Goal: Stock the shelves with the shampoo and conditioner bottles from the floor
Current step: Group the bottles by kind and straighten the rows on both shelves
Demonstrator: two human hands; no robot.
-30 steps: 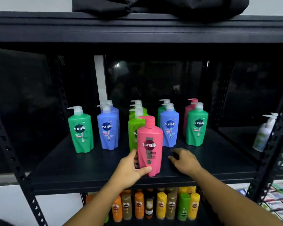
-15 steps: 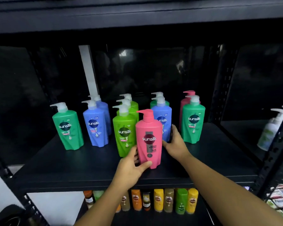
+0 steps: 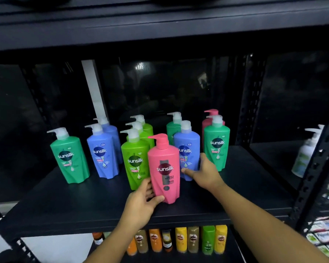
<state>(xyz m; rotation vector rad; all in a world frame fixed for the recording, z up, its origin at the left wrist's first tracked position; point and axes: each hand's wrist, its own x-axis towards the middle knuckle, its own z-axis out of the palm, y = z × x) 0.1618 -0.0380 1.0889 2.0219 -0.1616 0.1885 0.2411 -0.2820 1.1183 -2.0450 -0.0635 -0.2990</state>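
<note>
A pink pump bottle (image 3: 164, 169) stands upright near the front of the black shelf (image 3: 65, 207). My left hand (image 3: 142, 201) grips its lower left side, thumb across the front. My right hand (image 3: 205, 172) holds the base of a blue pump bottle (image 3: 187, 149) just behind and to the right of the pink one. Around them stand a lime green bottle (image 3: 135, 160), a teal green bottle (image 3: 217, 145), another pink bottle (image 3: 211, 116) at the back, a blue bottle (image 3: 102, 154) and a teal green bottle (image 3: 68, 158) to the left.
Below this shelf stands a row of small orange, yellow and green bottles (image 3: 180, 240). A white pump bottle (image 3: 306, 150) stands on the neighbouring shelf to the right, behind a black perforated upright (image 3: 317, 168). The upper shelf board (image 3: 160, 29) overhangs the bottles.
My right hand has gone from the bare shelf surface to the blue bottle and closed round its base. The pink bottle has slid a little further in, still in my left hand.
</note>
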